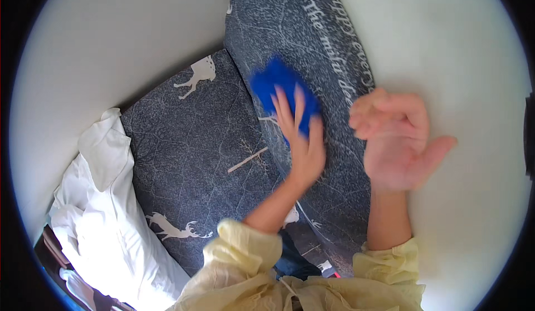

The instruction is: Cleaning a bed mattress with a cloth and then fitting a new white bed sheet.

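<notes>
My left hand [301, 144] lies on a crumpled blue cloth [269, 79], fingers spread, pressing it against the backrest [288, 31] of a sofa. A dark grey fabric cover with white lettering and fine branch lines wraps this backrest. To the right, my right hand [395, 137] is raised by the backrest's top edge, palm showing. Its fingers are loosely curled, the thumb points away from them, and nothing is in it. Both hands look slightly blurred. The sofa's seat [196, 144], in matching fabric with white deer and bare trees, extends to the left of the backrest.
A bunched white fabric [113, 231] covers the seat's left side. Pale walls [125, 31] stand close at the upper left and along the right [464, 210]. Part of a dark blue trouser leg [294, 256] shows below my left forearm.
</notes>
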### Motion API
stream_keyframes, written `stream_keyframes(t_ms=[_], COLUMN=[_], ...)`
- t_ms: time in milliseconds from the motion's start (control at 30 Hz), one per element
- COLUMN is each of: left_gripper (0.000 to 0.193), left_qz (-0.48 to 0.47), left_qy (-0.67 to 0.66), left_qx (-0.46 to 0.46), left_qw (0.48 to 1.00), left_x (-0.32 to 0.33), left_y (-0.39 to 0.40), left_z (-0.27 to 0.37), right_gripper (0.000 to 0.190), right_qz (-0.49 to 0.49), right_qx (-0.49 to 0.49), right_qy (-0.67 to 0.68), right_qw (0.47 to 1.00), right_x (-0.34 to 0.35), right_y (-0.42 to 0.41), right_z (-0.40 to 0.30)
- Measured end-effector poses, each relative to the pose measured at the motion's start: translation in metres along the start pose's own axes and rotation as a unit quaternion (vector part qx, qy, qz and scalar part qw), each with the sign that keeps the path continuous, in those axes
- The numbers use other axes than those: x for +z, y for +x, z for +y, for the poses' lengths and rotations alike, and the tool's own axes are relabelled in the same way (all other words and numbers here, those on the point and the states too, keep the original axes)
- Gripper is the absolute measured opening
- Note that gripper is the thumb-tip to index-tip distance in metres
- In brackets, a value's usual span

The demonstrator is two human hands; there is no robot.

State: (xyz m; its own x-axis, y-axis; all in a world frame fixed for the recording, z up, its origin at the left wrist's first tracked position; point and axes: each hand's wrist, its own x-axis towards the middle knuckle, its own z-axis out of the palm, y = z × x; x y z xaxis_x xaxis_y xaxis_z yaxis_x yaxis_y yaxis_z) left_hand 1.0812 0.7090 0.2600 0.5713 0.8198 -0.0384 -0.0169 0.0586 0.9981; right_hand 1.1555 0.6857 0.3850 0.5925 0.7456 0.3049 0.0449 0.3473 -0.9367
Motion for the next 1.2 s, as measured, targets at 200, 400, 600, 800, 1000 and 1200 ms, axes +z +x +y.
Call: stream_keyframes(t_ms=[200, 400, 600, 800, 1000, 1200], left_gripper=[0.050, 0.063, 0.056, 0.054, 0.052, 0.072], left_qz=[0.011, -0.125, 0.032, -0.004, -0.009, 0.010], left_qy=[0.112, 0.079, 0.044, -0.031, -0.025, -0.313], left_qx=[0.076, -0.048, 0.008, -0.041, -0.161, -0.449], left_qw=[0.991, 0.988, 0.998, 0.999, 0.987, 0.837], left_x=[0.002, 0.001, 0.009, -0.019, -0.021, -0.037], left_y=[0.039, -0.223, -0.020, -0.025, -0.164, -0.084], left_z=[0.027, -0.022, -0.002, -0.067, -0.080, -0.148], right_gripper=[0.082, 0.078, 0.091, 0.081, 0.090, 0.088], right_qz=[-0.007, -0.036, -0.080, -0.106, 0.080, 0.059], right_qx=[0.006, -0.036, -0.002, -0.016, -0.027, -0.024], right_qy=[-0.060, 0.001, -0.003, -0.009, -0.094, -0.064], right_qw=[0.998, 0.999, 0.997, 0.994, 0.992, 0.996], right_x=[0.004, 0.012, -0.012, -0.011, 0.016, 0.010], right_y=[0.004, 0.006, 0.002, 0.009, 0.005, 0.005], right_z=[-0.002, 0.003, -0.006, -0.002, -0.011, -0.002])
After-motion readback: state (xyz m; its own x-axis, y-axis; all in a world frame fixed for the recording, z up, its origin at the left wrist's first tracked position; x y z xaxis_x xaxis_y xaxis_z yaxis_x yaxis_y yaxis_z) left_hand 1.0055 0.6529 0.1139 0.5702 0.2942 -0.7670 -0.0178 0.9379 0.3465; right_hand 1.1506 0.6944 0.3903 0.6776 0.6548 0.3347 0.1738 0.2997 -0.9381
